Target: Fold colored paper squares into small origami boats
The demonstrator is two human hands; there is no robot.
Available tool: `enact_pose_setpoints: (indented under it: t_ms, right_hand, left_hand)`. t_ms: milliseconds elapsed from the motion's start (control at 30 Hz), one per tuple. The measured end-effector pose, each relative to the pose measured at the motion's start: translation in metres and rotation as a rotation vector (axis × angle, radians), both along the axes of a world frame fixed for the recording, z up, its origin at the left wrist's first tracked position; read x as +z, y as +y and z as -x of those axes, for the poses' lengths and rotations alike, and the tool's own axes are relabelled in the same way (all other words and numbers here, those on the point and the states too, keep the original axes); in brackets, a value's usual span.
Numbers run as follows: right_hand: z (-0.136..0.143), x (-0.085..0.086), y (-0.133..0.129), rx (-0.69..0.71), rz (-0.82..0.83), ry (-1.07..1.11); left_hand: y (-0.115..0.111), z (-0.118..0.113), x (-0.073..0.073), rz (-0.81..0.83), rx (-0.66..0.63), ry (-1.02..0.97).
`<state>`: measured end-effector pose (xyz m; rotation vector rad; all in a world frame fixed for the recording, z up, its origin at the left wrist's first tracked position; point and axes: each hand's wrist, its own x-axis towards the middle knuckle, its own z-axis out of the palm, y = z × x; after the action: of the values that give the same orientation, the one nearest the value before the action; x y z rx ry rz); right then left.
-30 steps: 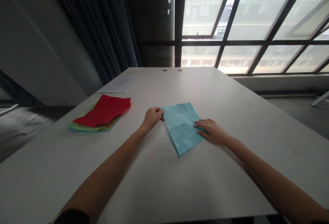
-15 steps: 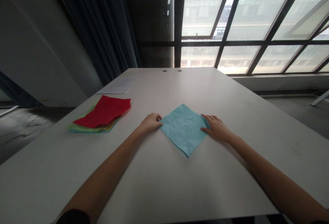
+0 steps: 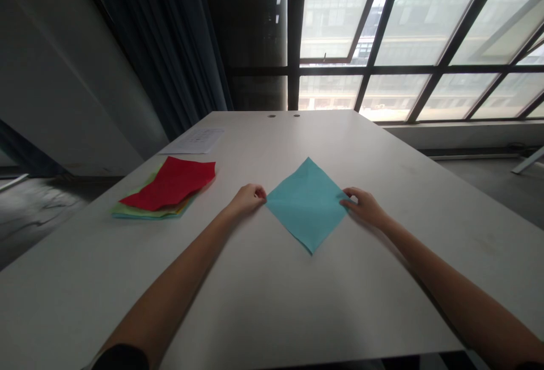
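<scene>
Right hand [image 3: 364, 205] has shifted outward, pinching 1 corner of the blue paper [image 3: 308, 205], left hand [image 3: 247, 199] the opposite.

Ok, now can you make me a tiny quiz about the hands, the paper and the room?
1. Pick one: what color is the top sheet on the paper stack?
a) white
b) red
c) black

2. True or false: the left hand and right hand hold opposite corners of the turquoise paper.

3. Fill in the blank: in the picture, the dark blue curtain hangs to the ____ of the bright window panes.

Key: 1. b; 2. true; 3. left
</scene>
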<state>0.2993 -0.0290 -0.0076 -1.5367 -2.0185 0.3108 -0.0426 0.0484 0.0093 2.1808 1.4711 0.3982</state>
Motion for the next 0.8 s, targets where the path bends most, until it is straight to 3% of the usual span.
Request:
enact_pose_setpoints:
  t_ms: [133,333,433,567,800]
  right_hand:
    - [-0.001,0.0,0.0,0.095,-0.07,0.037]
    - [0.001,0.001,-0.002,0.262,-0.098,-0.109]
    - [0.003,0.0,-0.002,0.299,-0.102,-0.133]
    - [0.002,-0.002,-0.001,0.307,-0.11,-0.117]
    - [-0.003,-0.003,0.001,0.319,-0.129,-0.107]
  left_hand:
    - [-0.001,0.001,0.006,-0.1,-0.033,0.06]
    - [-0.01,-0.003,0.018,-0.339,-0.215,0.241]
    - [-0.017,-0.011,0.02,-0.333,-0.323,0.138]
    - [-0.021,-0.02,0.018,-0.302,-0.365,0.046]
    - [-0.012,-0.015,0.006,-0.309,-0.485,0.035]
